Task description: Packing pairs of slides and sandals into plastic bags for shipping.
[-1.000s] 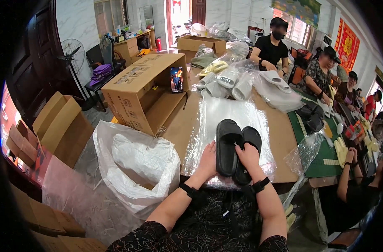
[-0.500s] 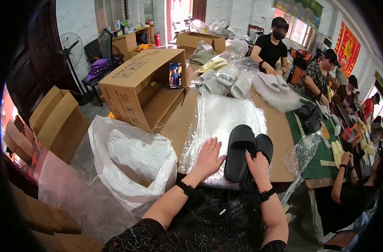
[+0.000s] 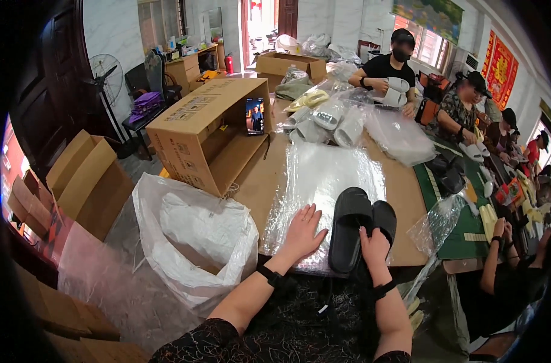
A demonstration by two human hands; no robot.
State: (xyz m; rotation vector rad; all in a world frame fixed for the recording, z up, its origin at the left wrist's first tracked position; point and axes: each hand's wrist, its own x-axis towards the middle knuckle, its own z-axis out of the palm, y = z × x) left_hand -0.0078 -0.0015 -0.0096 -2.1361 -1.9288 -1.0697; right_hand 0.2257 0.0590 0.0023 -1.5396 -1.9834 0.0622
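My left hand point(image 3: 303, 235) lies flat with fingers stretched on a stack of clear plastic bags point(image 3: 330, 166) on the table in front of me. Just to its right is a pair of black slide slippers point(image 3: 347, 242), at the near edge of the stack. One slipper overlaps the other, with their open toes pointing away. My right hand point(image 3: 375, 247) grips the right slipper, its thumb at the side facing the left one. Part of that slipper is hidden behind the hand.
A white sack point(image 3: 197, 266) stands open at left, beyond it a cardboard box point(image 3: 191, 145) on its side with a phone point(image 3: 255, 116) at its opening. Bagged pale slippers point(image 3: 330, 113) lie at the back. Across the table a person point(image 3: 384, 78) holds white slippers point(image 3: 396, 91); others work at right.
The co-worker across the table has lifted the white slippers off the plastic bags. My hands and the black slippers keep nearly the same place; the whole view has shifted slightly.
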